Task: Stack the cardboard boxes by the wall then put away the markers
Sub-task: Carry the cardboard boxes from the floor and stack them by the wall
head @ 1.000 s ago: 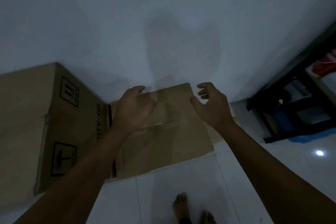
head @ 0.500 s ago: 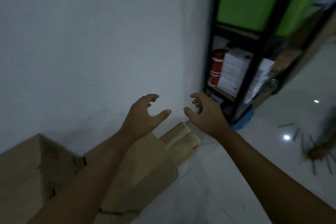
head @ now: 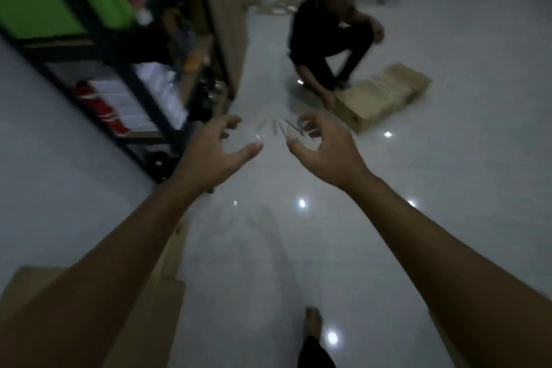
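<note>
Both my arms reach forward over the white tiled floor. My left hand [head: 213, 148] and my right hand [head: 324, 148] hang side by side with loosely curled fingers and hold nothing. Several markers [head: 276, 128] lie scattered on the floor just beyond my fingertips, blurred and partly hidden by my right hand. A cardboard box [head: 380, 98] lies flat on the floor further off to the right. Part of another cardboard box [head: 155, 302] shows at the lower left under my left forearm, by the white wall [head: 44, 173].
A person in black [head: 331, 33] crouches beside the far box, one hand on it. A black metal shelf rack [head: 125, 75] with green bins, white boxes and a red canister stands at the left. My bare foot [head: 312, 323] is at the bottom.
My view has swung right, away from the wall and the boxes there, towards the open floor, the markers and the crouching person. Both hands stayed empty and raised.
</note>
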